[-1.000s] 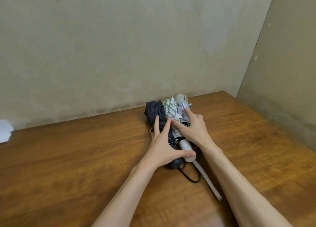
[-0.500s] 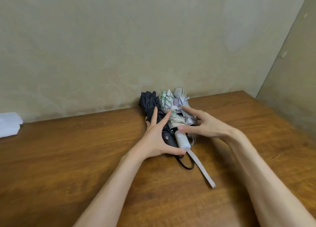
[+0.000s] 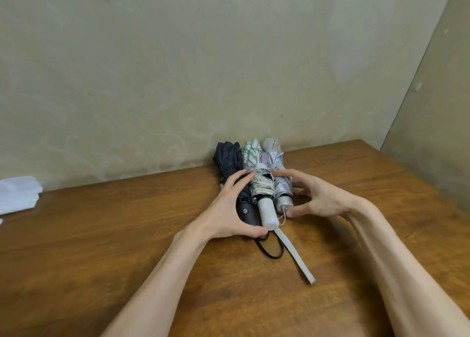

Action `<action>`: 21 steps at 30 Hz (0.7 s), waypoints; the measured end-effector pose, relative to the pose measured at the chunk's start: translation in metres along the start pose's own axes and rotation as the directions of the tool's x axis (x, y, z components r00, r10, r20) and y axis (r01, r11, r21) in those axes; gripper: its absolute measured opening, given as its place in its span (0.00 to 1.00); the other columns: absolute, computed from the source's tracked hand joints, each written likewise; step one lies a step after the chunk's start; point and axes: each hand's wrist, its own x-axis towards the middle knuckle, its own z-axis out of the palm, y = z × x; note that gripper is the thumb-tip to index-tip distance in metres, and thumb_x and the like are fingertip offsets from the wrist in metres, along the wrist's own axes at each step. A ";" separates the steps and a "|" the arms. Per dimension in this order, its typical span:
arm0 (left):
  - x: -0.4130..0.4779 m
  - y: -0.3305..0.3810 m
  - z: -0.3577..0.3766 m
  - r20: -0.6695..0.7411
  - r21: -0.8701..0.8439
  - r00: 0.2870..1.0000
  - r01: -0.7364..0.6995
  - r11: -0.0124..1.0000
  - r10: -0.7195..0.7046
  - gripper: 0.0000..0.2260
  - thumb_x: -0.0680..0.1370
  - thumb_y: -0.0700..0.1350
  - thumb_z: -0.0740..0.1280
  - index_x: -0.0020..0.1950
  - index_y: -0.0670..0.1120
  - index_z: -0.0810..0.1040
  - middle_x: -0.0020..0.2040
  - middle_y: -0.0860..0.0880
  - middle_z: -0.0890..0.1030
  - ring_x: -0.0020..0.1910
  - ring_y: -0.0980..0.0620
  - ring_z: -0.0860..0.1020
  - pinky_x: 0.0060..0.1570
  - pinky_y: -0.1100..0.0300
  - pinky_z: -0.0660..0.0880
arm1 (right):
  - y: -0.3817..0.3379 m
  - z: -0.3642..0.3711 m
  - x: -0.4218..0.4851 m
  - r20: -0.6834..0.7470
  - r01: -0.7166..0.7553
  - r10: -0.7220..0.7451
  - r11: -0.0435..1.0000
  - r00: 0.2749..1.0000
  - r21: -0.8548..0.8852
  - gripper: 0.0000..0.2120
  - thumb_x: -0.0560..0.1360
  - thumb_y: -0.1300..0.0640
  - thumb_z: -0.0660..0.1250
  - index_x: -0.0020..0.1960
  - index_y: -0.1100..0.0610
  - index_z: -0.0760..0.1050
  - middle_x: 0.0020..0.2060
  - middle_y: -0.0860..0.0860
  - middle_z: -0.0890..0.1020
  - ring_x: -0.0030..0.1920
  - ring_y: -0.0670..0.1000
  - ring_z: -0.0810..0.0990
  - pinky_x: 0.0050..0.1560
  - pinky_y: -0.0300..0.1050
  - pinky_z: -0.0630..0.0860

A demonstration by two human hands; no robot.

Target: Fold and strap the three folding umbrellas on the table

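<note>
1. Three folded umbrellas lie side by side on the far middle of the table (image 3: 101,222), tips toward the wall (image 3: 178,57) and handles toward the person.
2. The black umbrella (image 3: 229,156) is on the left, the floral umbrella (image 3: 262,186) in the middle and the silver umbrella (image 3: 273,151) on the right; each touches its neighbour.
3. A pale band wraps the floral umbrella's canopy. Whether the other two are strapped cannot be told.
4. The left hand (image 3: 223,214) is spread wide against the left side of the bundle. Its fingers lie nearly straight over the black umbrella, and its thumb is at the near end of the floral umbrella's white handle.
5. The right hand (image 3: 320,199) arches over the right side. Its fingertips touch the silver canopy and its thumb touches the silver handle's end, with no firm grasp.
6. A white strap (image 3: 295,255) trails from the white handle toward the near right, and a black loop (image 3: 269,253) lies just left of it.
7. A white stack (image 3: 17,194) sits at the far left edge.
</note>
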 end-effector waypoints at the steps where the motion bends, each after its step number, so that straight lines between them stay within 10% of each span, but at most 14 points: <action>1: 0.000 0.001 0.000 -0.005 -0.001 1.000 0.006 1.000 -0.006 0.57 0.64 0.58 0.86 0.86 0.59 0.57 0.82 0.68 0.50 0.81 0.64 0.53 0.80 0.55 0.57 | 0.001 0.000 0.000 -0.011 0.000 0.000 1.000 1.000 0.001 0.46 0.71 0.61 0.83 0.79 0.34 0.66 0.74 0.42 0.76 0.76 0.44 0.73 0.81 0.50 0.67; 14: -0.004 0.010 0.021 -0.115 -0.034 0.991 0.059 0.998 -0.063 0.52 0.63 0.63 0.85 0.82 0.64 0.63 0.83 0.68 0.46 0.79 0.65 0.50 0.78 0.52 0.57 | -0.002 0.002 0.001 -0.077 -0.104 0.100 0.993 0.992 -0.048 0.55 0.71 0.71 0.78 0.87 0.46 0.53 0.76 0.47 0.71 0.72 0.46 0.74 0.62 0.29 0.76; 21: -0.007 0.010 0.015 -0.065 -0.033 0.994 0.085 0.996 -0.087 0.55 0.61 0.66 0.84 0.82 0.68 0.60 0.83 0.68 0.39 0.85 0.55 0.46 0.82 0.42 0.57 | -0.020 0.008 -0.001 -0.088 -0.115 0.105 0.985 0.991 -0.130 0.52 0.71 0.66 0.75 0.86 0.43 0.53 0.84 0.47 0.57 0.83 0.50 0.58 0.81 0.48 0.62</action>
